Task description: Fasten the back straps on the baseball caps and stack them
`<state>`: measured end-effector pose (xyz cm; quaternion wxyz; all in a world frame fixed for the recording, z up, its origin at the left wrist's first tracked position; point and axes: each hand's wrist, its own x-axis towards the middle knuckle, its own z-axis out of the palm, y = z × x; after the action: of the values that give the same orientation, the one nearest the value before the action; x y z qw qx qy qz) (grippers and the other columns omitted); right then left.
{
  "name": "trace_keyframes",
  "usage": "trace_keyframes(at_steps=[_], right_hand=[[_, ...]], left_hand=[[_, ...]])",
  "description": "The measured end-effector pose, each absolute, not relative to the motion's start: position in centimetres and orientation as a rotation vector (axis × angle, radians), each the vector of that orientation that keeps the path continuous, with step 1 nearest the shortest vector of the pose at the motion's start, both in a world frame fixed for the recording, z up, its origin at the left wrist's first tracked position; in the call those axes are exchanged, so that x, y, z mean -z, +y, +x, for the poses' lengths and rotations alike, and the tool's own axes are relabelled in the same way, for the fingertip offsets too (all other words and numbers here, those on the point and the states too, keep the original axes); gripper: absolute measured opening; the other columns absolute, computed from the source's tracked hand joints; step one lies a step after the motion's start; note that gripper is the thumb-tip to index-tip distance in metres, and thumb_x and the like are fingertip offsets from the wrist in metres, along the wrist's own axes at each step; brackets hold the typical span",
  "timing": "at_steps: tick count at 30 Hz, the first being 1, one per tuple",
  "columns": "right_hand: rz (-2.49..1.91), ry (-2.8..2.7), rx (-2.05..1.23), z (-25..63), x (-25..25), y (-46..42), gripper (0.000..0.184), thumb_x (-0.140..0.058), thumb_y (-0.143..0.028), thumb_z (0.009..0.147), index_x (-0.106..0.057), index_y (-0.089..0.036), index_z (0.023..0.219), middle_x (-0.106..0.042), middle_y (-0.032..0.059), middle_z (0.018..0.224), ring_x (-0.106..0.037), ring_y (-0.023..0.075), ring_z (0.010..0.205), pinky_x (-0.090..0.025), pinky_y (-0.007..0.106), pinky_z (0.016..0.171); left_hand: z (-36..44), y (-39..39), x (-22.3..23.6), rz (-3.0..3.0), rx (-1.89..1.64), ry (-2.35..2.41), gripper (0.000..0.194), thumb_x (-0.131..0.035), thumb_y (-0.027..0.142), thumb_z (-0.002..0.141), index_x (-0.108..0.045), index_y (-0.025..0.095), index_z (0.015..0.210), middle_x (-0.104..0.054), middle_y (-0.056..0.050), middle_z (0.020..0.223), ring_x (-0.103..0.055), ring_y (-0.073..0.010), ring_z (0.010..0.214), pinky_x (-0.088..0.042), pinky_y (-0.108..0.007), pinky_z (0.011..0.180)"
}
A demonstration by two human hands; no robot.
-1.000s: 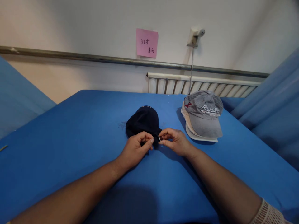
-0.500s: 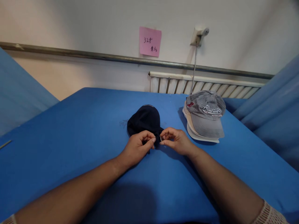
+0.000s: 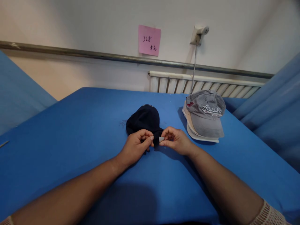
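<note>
A dark navy or black cap (image 3: 143, 118) lies on the blue-covered table, its strap end toward me. My left hand (image 3: 137, 145) is closed in a pinch on the cap's strap, just left of the near edge. Thumb and forefinger of my right hand (image 3: 175, 141) are closed on a small silvery buckle (image 3: 161, 139) at the strap's right part. A short dark stretch of strap (image 3: 156, 139) shows between the two hands. My fingers hide most of the strap's ends.
To the right stands a stack of caps, a grey one (image 3: 207, 114) lettered "Always" on top of paler ones. Behind the blue table (image 3: 70, 131) are a radiator (image 3: 173, 84), a metal rail (image 3: 112, 58) and a wall socket (image 3: 197, 35). Blue curtains (image 3: 276, 112) hang at both sides.
The buckle has turned in my right fingers, so that its flat, pale face now shows. My left fingers have shifted slightly on the strap. The camera view has moved a little.
</note>
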<state>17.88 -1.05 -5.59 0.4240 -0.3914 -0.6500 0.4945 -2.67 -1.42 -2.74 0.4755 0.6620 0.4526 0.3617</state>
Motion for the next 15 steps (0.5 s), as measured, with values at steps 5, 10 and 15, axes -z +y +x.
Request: trace_keyframes(at_steps=[5,10,15], right_hand=[[-0.896,-1.42,-1.395,17.69,5.25,-0.98,0.029,-0.08,-0.041,0.072,-0.061,-0.019,0.078,-0.064,-0.0037,0.067,-0.059,0.0096,0.056,-0.05,0.025,0.057],[-0.943,-1.207,-1.469,17.52,5.34,-0.87,0.034,-0.081,-0.047,0.071,-0.062,-0.018,0.076,-0.064,-0.0033,0.059,-0.059,0.01,0.051,-0.049,0.024,0.053],[-0.969,-1.177,-1.48,16.99,5.37,-1.11,0.034,-0.083,-0.045,0.069,-0.062,-0.018,0.075,-0.065,-0.0033,0.058,-0.059,0.0097,0.051,-0.05,0.024,0.053]], left_hand=[[-2.61,-1.5,2.75,1.611,-0.875,1.098,0.02,-0.062,0.036,0.086,-0.063,0.016,0.089,-0.066,0.0,0.068,-0.057,-0.0099,0.052,-0.047,-0.023,0.049],[-2.58,-1.71,2.66,1.579,-0.842,1.065,0.02,-0.062,0.036,0.085,-0.062,0.016,0.088,-0.066,0.0,0.068,-0.057,-0.0104,0.053,-0.048,-0.023,0.049],[-2.47,-1.65,2.86,1.562,-0.809,1.053,0.021,-0.062,0.036,0.085,-0.062,0.016,0.089,-0.066,0.0,0.067,-0.056,-0.01,0.052,-0.047,-0.022,0.049]])
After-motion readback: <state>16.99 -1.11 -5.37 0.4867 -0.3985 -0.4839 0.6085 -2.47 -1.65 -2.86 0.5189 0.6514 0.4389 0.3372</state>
